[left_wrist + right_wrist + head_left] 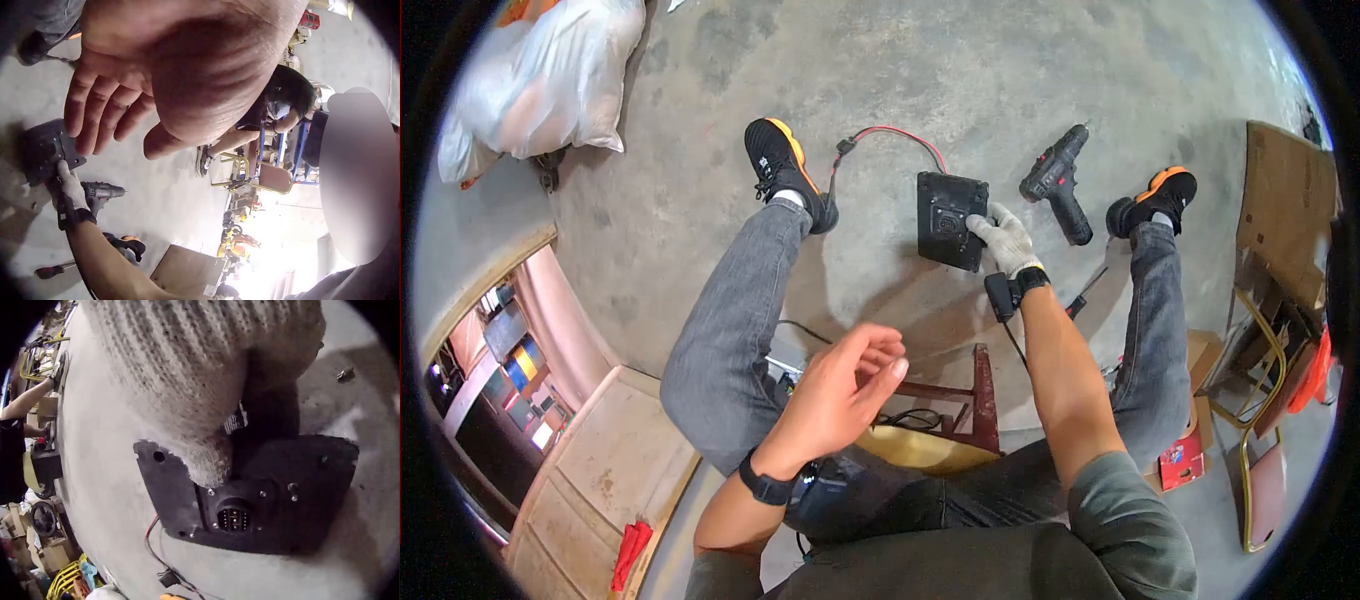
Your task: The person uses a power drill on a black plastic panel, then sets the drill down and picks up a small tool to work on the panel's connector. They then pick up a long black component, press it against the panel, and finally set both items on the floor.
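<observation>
In the head view, my right hand (1008, 242), in a knit glove, grips the right edge of a black rectangular casing (935, 195). The gloved thumb lies on its face beside a multi-pin socket (234, 519), and screws dot the surface around it. The other gloved fingers are partly hidden. A red-and-black cable (890, 128) leads from the casing's top to a small black connector (846, 147). My left hand (835, 395), bare, is raised over the left thigh, fingers loosely bent with nothing in them. A cordless drill (1057, 182) lies on the floor right of the casing.
A screwdriver (55, 270) lies on the floor near the right leg. Between the legs stands a dark red stool frame (983, 400). A white sack (565, 75) is at upper left, a cardboard sheet (1285, 215) at right. Another person (284, 103) shows in the background.
</observation>
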`<action>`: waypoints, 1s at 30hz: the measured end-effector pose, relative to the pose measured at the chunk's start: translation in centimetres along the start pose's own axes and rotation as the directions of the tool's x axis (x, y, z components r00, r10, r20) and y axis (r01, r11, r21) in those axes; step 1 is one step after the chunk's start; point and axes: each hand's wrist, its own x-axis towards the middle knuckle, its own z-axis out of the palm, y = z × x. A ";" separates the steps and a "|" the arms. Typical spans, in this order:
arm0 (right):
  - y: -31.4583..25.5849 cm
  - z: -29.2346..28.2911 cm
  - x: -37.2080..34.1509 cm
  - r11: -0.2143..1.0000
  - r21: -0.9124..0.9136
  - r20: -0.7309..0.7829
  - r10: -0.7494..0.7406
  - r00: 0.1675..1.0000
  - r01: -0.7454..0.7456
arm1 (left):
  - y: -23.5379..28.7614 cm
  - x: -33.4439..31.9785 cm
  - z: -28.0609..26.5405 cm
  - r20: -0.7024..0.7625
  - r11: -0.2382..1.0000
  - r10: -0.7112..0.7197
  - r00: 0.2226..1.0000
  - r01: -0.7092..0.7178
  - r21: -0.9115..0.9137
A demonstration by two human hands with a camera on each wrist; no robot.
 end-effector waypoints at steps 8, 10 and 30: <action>-4.8 -2.5 -9.5 0.995 -0.018 0.029 -0.094 0.995 0.095 | -2.7 0.6 -0.2 -0.141 0.992 0.100 0.985 -0.088 0.090; -5.5 -2.1 -12.5 0.927 0.332 0.095 -0.216 0.972 0.173 | -4.5 1.1 0.1 -0.208 0.989 0.145 0.967 -0.146 0.008; -8.9 0.8 -31.4 0.909 0.022 -0.084 -0.413 0.907 0.416 | -5.5 -4.1 4.5 0.229 0.517 0.380 0.896 -0.001 -0.856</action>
